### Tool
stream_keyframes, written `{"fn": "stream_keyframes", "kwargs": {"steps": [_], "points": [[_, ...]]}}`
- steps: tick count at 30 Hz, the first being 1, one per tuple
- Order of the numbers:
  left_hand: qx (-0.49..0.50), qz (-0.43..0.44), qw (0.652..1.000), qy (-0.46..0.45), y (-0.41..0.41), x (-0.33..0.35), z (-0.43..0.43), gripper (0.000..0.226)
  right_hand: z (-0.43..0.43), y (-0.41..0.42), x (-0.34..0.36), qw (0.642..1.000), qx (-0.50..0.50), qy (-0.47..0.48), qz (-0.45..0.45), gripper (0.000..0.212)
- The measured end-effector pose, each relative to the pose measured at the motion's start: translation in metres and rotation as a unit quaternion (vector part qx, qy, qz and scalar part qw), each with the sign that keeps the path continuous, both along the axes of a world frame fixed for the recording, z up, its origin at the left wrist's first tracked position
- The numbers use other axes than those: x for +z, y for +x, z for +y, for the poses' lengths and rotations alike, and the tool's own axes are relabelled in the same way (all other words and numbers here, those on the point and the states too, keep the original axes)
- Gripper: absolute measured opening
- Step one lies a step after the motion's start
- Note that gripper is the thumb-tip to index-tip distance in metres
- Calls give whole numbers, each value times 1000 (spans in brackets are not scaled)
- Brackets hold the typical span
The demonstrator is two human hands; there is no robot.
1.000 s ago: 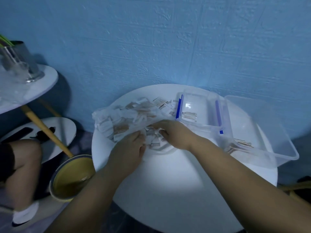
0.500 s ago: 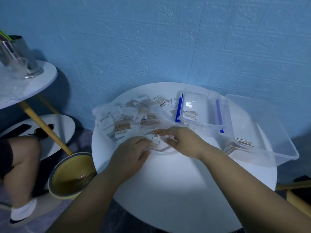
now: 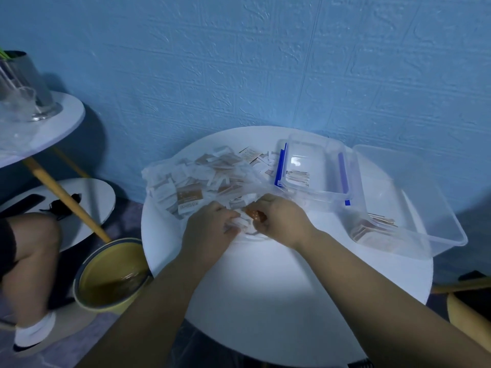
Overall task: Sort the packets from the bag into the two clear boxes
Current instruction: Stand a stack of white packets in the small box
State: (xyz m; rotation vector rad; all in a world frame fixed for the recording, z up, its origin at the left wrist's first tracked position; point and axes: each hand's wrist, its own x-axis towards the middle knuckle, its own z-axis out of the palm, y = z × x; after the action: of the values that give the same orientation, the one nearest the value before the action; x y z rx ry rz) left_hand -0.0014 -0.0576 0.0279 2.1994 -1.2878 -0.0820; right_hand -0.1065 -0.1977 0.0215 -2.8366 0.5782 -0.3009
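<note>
Now both hands busy at bag point(image 3: 191, 179) mouth: left hand point(image 3: 210, 225) curled on white packets point(image 3: 239, 224), right hand point(image 3: 283, 221) pinching brown packet point(image 3: 255, 215), likely separating kinds. Right of bag: small box point(image 3: 316, 155) just beside, large box point(image 3: 419, 197) farther, both within reach on counter point(image 3: 279, 288).

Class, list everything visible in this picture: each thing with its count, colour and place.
table: one, white, centre.
bag: one, clear, table's back left.
packets: many, white and brown, mostly in bag, few in each box.
small box: one, clear with blue clips, behind the hands.
large box: one, clear, table's right edge.
bucket: one, yellow, floor left of table.
side table: one, white, far left.
metal cup: one, silver, on side table.
left hand: one, grips packets beside bag.
right hand: one, fingers pinch brown packet.
</note>
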Motion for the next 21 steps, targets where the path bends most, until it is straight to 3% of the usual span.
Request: {"fn": "stream_keyframes", "kwargs": {"steps": [4,7,9,11,12,13,17,19,21], "points": [[33,63,997,-24,3,7,0,2,-2,-15,3,994,-30,34,-98,24],[66,93,992,-54,4,13,3,10,-5,-24,16,958,-115,170,-202,12],[94,104,986,-88,5,18,3,8,0,-27,29,891,-147,328,-278,7],[111,141,975,-128,2,21,3,7,9,-26,40,796,-134,494,-322,8],[117,179,965,-151,-1,23,2,9,15,-24,43,763,-123,545,-327,7],[120,232,949,-176,-5,25,1,11,20,-21,44,753,-117,563,-322,7],[106,444,865,-210,-22,32,1,15,34,-8,37,776,-128,541,-299,10],[71,425,885,-177,-21,26,6,13,35,-4,32,788,-138,530,-283,12],[52,341,930,-127,-16,22,11,8,33,-2,25,813,-139,498,-268,12]]}}
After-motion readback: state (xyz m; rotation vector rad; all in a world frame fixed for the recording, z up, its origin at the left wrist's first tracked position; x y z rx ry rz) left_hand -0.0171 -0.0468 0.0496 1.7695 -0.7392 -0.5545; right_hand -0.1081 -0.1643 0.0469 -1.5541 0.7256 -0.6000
